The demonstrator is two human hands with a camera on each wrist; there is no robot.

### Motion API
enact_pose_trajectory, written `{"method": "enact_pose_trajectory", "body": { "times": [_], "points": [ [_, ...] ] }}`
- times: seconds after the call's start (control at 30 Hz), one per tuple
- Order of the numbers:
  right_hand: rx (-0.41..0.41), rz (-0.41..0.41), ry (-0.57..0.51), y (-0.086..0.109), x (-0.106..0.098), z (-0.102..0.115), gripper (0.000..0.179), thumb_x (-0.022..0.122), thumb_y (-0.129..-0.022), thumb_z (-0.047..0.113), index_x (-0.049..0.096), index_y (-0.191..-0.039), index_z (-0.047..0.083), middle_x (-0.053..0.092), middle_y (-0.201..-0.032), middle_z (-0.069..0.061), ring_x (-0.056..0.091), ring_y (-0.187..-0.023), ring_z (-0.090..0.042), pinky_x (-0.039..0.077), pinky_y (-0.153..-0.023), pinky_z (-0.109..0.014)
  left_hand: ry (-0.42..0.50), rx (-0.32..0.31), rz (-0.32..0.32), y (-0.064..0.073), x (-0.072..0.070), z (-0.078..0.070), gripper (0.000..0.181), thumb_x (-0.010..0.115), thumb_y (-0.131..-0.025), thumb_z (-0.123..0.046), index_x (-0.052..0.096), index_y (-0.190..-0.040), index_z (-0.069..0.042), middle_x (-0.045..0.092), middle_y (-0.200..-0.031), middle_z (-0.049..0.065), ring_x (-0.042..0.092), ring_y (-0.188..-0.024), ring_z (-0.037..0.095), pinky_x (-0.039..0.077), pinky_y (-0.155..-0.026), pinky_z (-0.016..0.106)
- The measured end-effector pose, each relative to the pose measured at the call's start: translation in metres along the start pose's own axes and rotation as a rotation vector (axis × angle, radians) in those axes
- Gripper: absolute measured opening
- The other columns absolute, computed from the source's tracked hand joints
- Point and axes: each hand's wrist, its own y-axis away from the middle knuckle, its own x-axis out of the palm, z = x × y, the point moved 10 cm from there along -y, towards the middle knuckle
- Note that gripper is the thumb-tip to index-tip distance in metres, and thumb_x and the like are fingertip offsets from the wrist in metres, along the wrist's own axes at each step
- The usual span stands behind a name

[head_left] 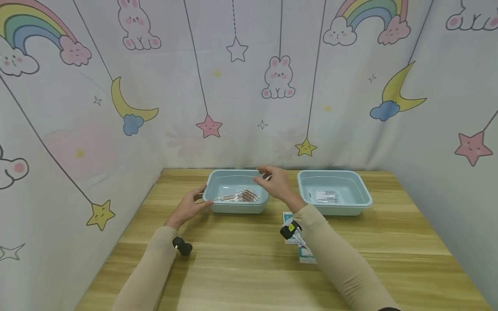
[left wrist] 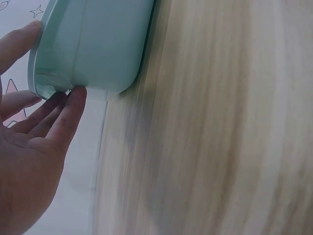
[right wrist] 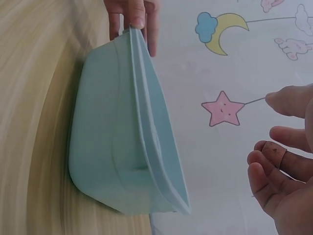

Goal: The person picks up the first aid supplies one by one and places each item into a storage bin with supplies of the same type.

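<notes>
At the left stands a light blue plastic basin [head_left: 239,208] with several slim brown-and-white swab sticks [head_left: 249,195] lying inside it. My left hand [head_left: 189,208] holds the basin's left end, thumb at the rim and fingers under the lip, as the left wrist view shows of the same hand [left wrist: 34,132]. Over the basin's right end hovers my right hand [head_left: 277,183], its fingers loosely bent and nothing between them. In the right wrist view this hand [right wrist: 286,161] is apart from the rim, and one finger wears a brown bandage [right wrist: 274,152].
A second light blue basin [head_left: 338,210] stands to the right, with clear-and-silver packets [head_left: 326,196] in it. Blue-and-white packets [head_left: 307,255] lie on the wooden table [head_left: 233,268], partly hidden by my right forearm. A patterned curtain [head_left: 249,147] rises behind the table.
</notes>
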Motion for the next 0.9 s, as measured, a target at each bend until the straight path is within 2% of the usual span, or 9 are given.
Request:
{"method": "enact_pose_trajectory", "body": {
  "times": [0.47,0.9],
  "points": [
    [-0.008,-0.078,-0.049,0.002,-0.040,-0.002,0.037,0.069,-0.091,0.025,0.066,-0.122,0.005,0.069,-0.111,-0.013,0.067,-0.096,-0.026,0.057,-0.081,-0.037,-0.032,-0.020,-0.021,-0.001,-0.001,0.003,0.076,0.068,-0.092,-0.020,0.027,-0.153,-0.001,0.036,-0.152,0.023,0.041,-0.135,0.043,0.041,-0.106,0.053],
    [-0.013,-0.188,-0.010,0.008,-0.086,-0.011,0.035,0.069,-0.091,0.025,0.067,-0.121,0.005,0.069,-0.114,-0.014,0.067,-0.094,-0.026,0.057,-0.080,-0.040,-0.024,-0.025,-0.005,0.001,0.001,0.000,0.075,0.067,-0.093,-0.018,0.025,-0.153,0.000,0.033,-0.154,0.025,0.040,-0.136,0.044,0.043,-0.104,0.053]
  ]
}}
